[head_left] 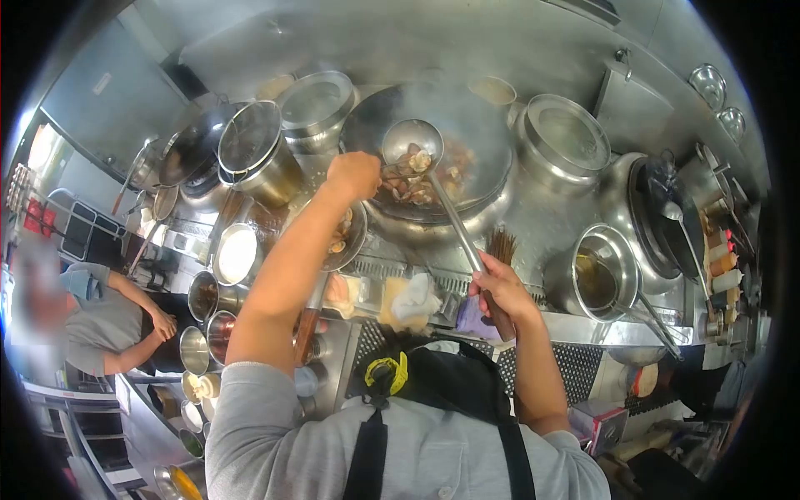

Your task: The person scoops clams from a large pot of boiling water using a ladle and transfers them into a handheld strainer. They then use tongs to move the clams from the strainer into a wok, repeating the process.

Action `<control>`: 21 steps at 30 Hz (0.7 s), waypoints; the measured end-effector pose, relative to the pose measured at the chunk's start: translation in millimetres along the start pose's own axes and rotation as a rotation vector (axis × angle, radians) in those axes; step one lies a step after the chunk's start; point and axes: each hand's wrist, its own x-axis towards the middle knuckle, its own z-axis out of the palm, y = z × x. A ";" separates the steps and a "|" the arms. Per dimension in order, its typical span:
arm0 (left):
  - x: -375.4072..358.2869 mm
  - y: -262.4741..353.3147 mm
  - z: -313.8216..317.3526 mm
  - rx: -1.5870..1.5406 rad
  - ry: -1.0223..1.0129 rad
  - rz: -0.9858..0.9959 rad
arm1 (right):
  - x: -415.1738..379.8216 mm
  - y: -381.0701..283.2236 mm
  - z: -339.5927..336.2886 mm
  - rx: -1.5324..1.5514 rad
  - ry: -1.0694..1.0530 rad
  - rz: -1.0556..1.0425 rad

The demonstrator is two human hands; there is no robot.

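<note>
Steel ladle (454, 215), long-handled, wooden end gripped in the right hand (504, 287), fingers wrapped round it. Bowl of it lies beyond and left of that hand, over the dark wok (367, 125), brown shellfish (454, 167) in the bowl and in the wok; steam rising. Left hand (354, 175) curled closed by the wok's left side, beside the bowl; cannot tell what it grips. Strainer (358, 237) with food, below left hand, partly behind the forearm. Bamboo brush (502, 247) just beyond right hand. Open steel pot (567, 271) to its right.
</note>
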 end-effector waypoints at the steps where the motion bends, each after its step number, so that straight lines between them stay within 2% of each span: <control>1: -2.3 0.5 -2.4 -0.010 -0.005 -0.020 | 0.7 1.2 -0.5 0.005 0.000 0.001; 7: 3.6 6.9 -2.0 -0.101 0.056 -0.045 | -0.5 -0.6 -0.1 -0.008 -0.002 -0.002; 19: 4.3 9.6 2.4 -0.103 0.020 -0.035 | -2.4 -0.2 3.0 0.023 0.004 -0.019; 21: -8.5 -3.5 2.9 -0.097 0.119 -0.030 | -1.2 0.8 1.5 0.016 0.009 -0.010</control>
